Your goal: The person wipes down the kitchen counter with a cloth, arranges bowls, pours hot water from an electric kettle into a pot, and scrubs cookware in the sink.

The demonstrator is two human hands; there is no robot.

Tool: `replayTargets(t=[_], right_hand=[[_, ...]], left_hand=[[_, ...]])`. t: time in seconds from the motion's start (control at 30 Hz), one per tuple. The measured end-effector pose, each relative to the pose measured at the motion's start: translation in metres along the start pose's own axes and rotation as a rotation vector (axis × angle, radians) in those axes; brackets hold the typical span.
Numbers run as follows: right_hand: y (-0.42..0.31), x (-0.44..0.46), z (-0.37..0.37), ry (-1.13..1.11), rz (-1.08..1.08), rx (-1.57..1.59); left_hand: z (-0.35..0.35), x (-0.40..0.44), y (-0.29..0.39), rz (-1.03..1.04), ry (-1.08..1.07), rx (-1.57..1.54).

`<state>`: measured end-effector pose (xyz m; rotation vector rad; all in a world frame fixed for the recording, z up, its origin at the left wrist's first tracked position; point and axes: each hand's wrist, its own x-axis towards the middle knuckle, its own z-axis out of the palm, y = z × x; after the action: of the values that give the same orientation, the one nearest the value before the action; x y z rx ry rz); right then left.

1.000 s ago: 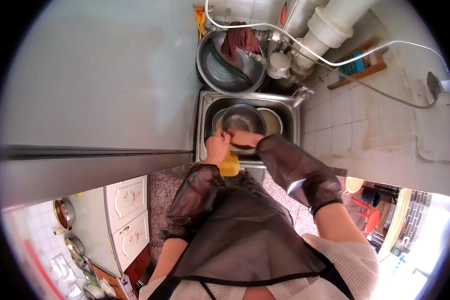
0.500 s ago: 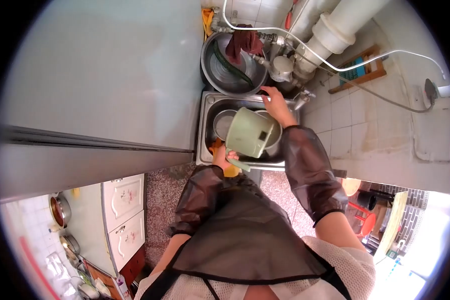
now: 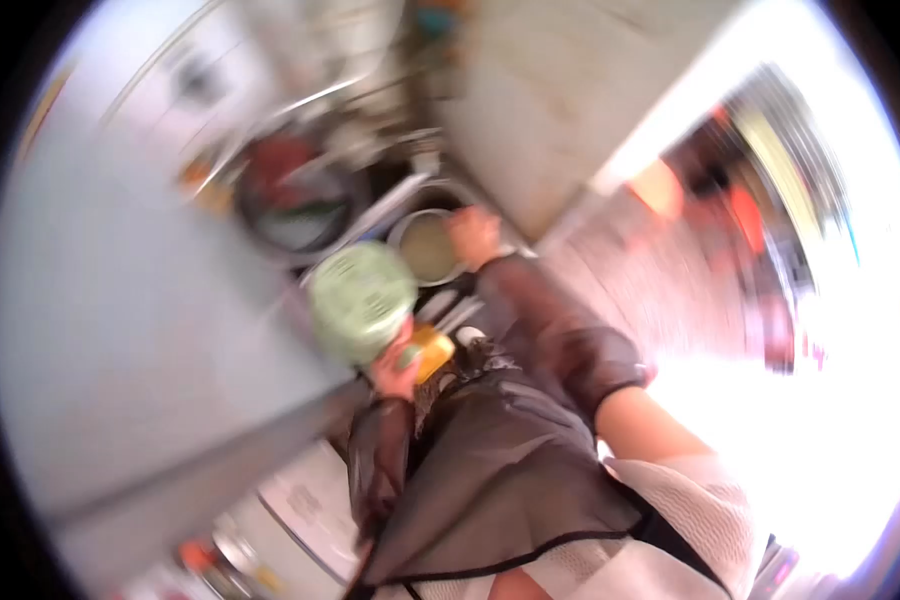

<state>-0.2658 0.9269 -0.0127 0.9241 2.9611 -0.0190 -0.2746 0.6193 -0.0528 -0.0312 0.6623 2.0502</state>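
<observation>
My left hand [image 3: 395,372] is closed on the handle of a light green plastic jug [image 3: 362,300]. The jug is tipped over, so its round base with raised marks faces me above the left part of the sink. At the sink's right side, my right hand [image 3: 475,236] is at the rim of a pale round bowl [image 3: 427,250]. Motion blur smears its fingers, and I cannot tell whether they grip the rim. Inside the bowl, the surface looks pale and yellowish-green.
Behind the sink [image 3: 395,200] stands a large metal basin [image 3: 270,240] with a green cucumber [image 3: 310,212] and a dark red cloth [image 3: 278,165]. Something yellow [image 3: 432,352] is near my left hand. A large pale panel [image 3: 140,290] rises on the left.
My view has swung round and blurred. The jug has turned from its side until its base faces me. My right hand has moved from the sink's back edge to the bowl's rim.
</observation>
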Motion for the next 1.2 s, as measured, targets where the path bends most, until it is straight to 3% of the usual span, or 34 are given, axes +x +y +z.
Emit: replayTargets(t=[0.03, 0.07, 0.17, 0.2, 0.27, 0.3, 0.5, 0.57, 0.63, 0.67, 0.73, 0.77, 0.83, 0.9, 1.07, 1.17, 1.2], right_hand=[[0.002, -0.037, 0.011, 0.273, 0.11, -0.03], [-0.005, -0.073, 0.02, 0.197, 0.205, 0.107], [0.009, -0.209, 0.059, 0.171, 0.425, 0.404], [0.015, -0.255, 0.072, 0.046, 0.579, 0.456], [0.026, -0.369, 0.092, -0.112, 0.889, 0.527], [0.036, -0.428, 0.096, -0.318, 1.035, 0.514], [0.022, -0.743, 0.142, -0.276, 1.671, 0.45], [0.024, -0.805, 0.176, -0.202, 1.799, 0.457], [0.045, -0.84, 0.214, -0.115, 1.807, 0.454], [0.067, -0.847, 0.235, -0.085, 1.765, 0.456], [0.114, -0.836, 0.252, -0.037, 1.723, 0.544], [0.131, -0.827, 0.267, 0.18, 1.647, 0.52], [0.156, -0.807, 0.276, 0.058, 1.494, 0.352], [0.157, -0.802, 0.288, 0.069, 1.479, 0.258], [0.15, -0.849, 0.298, 0.143, 1.405, 0.435], [0.142, -0.877, 0.276, 0.128, 1.394, 0.468], [0.141, -0.888, 0.267, -0.023, 1.425, 0.637]], left_hand=[[-0.009, 0.011, -0.001, -0.217, 0.044, -0.728], [-0.017, 0.001, 0.002, -0.349, -0.098, -0.979], [0.02, -0.025, 0.022, -0.319, 0.152, -0.966], [0.021, -0.028, 0.021, -0.331, 0.192, -0.964], [0.027, -0.033, 0.016, -0.426, 0.156, -0.96], [0.032, -0.037, 0.012, -0.459, 0.091, -0.885], [0.08, -0.037, -0.04, -0.736, -0.07, -0.564], [0.118, -0.048, -0.081, -0.57, 0.049, 0.027], [0.14, -0.059, -0.12, -0.711, -0.009, 0.018], [0.131, -0.061, -0.145, -0.844, -0.134, -0.069], [0.163, -0.098, -0.203, -0.769, 0.002, 0.373], [0.15, -0.099, -0.229, -0.835, 0.181, 0.197], [0.15, -0.126, -0.275, -0.904, 0.14, 0.214], [0.165, -0.155, -0.319, -0.948, 0.193, 0.236], [0.136, -0.178, -0.384, -1.133, 0.063, 0.288], [0.151, -0.193, -0.407, -1.135, 0.133, 0.365], [0.152, -0.195, -0.413, -1.189, 0.177, 0.274]])
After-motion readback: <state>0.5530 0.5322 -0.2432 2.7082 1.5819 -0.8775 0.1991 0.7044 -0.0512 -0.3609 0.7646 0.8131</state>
